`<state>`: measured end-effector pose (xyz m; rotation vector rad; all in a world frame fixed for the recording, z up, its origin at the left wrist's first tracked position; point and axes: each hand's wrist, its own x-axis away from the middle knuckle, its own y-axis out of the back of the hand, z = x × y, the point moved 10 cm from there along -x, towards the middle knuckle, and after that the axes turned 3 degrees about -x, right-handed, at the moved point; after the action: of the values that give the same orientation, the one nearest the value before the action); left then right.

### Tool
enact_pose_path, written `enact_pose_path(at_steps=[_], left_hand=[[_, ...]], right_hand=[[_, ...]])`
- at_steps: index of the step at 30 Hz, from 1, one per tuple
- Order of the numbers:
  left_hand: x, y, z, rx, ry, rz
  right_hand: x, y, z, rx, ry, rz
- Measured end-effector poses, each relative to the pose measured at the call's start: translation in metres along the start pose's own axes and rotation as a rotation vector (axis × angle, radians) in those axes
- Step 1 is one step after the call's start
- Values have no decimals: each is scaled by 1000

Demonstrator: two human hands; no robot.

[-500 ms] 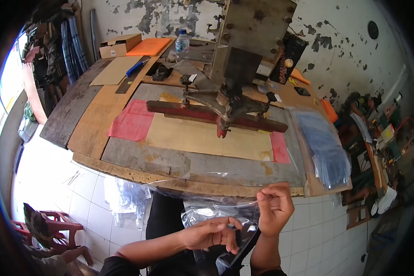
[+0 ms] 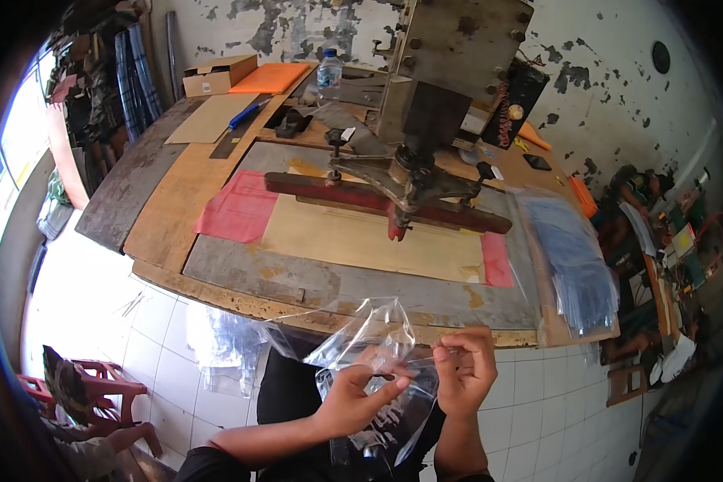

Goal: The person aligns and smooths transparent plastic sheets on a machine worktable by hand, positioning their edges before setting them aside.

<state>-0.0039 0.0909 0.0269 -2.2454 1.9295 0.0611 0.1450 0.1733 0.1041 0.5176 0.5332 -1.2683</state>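
Note:
A clear plastic sheet (image 2: 375, 325) bulges upward in folds at the table's front edge and hangs down over my lap. My right hand (image 2: 467, 371) pinches its right side between thumb and fingers. Lower and to the left, my left hand (image 2: 355, 402) has its thumb in front of the film and its fingers behind, seen through the plastic. Beyond both hands is the press machine (image 2: 430, 116), its red bar (image 2: 450, 215) above a cream sheet (image 2: 361, 245) with pink pieces (image 2: 237, 207) at its ends.
Stacked clear-blue plastic sheets (image 2: 574, 269) lie on the table's right side. More plastic (image 2: 226, 345) hangs at the front left. A bottle (image 2: 328, 78), a blue cutter (image 2: 247, 114), an orange folder (image 2: 271, 78) and a cardboard box (image 2: 219, 75) are at the back. A red stool (image 2: 108, 386) stands lower left; another person (image 2: 639, 189) sits far right.
My left hand has come up to the plastic and closed on it. The sheet has risen into a fold between my hands. My right hand has shifted slightly left and down.

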Motion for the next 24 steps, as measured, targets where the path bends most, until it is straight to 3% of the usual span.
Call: enact_pose_path(at_steps=[3,5,8,9,10,12,13,14,20,22,24], left_hand=[[-6,10,-35,-101,-122,28],[-8,21,-68,-260,-257,4],[-11,42,-75,-260,-102,-8],[-14,45,-88,-376,-264,22],[-15,51,-90,-378,-262,19],[-18,62,-93,-459,-209,-10],[-20,66,-98,-487,-152,-40],[-22,67,-109,-575,-267,-36],[-28,84,-114,-717,-110,51],[-29,83,-125,-764,-309,34],[-27,82,-126,-829,-337,-30]], right_hand=[[2,3,-14,-58,-42,40],[2,-10,-13,-55,-7,293],[20,-24,-22,-6,-98,484],[23,-27,-20,179,2,544],[28,-27,-21,177,1,546],[43,-25,-44,255,-206,553],[39,-28,-32,240,-79,489],[40,-28,-32,238,-77,489],[47,-24,-24,372,-51,515],[55,-28,-21,402,-3,576],[56,-35,-18,358,-69,602]])
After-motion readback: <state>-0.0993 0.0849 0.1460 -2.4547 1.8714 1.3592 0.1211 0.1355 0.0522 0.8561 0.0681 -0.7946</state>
